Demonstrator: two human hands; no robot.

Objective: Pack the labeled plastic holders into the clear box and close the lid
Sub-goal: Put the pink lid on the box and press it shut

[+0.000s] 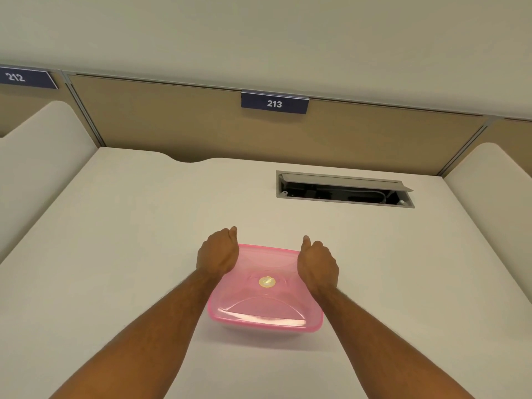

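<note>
A box with a translucent pink lid (266,300) sits on the white desk (121,254), lid on top, a round gold sticker (267,281) at its centre. My left hand (218,251) grips the far left corner of the lid, fingers curled over the edge. At the far right corner my right hand (316,262) grips the lid the same way, thumb raised. No plastic holders show; the box's inside is hidden by the lid.
An open cable hatch (344,190) is set into the desk at the back right. Tan partition panels with number plates 213 (274,103) and 212 (15,77) stand behind. Rounded white dividers (37,156) flank both sides.
</note>
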